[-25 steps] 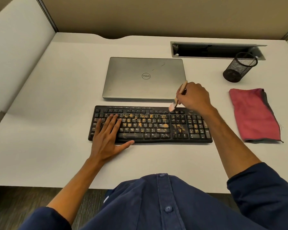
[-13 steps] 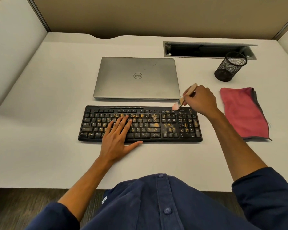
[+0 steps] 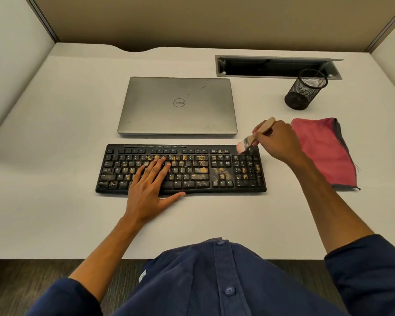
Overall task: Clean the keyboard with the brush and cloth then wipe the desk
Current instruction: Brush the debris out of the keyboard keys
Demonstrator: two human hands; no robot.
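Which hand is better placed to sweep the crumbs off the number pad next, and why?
The right hand. It already grips the brush, bristles at the keyboard's top right corner, just above the number pad. The left hand lies flat on the letter keys, steadying it.

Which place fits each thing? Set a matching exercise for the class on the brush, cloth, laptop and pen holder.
Things:
1 brush
2 cloth
3 laptop
4 pen holder

Places:
A closed, behind the keyboard
B gripped in the right hand, bristles at the keyboard's far right corner
C by the cable slot
D flat, right of the keyboard

Pairs: 1-B, 2-D, 3-A, 4-C
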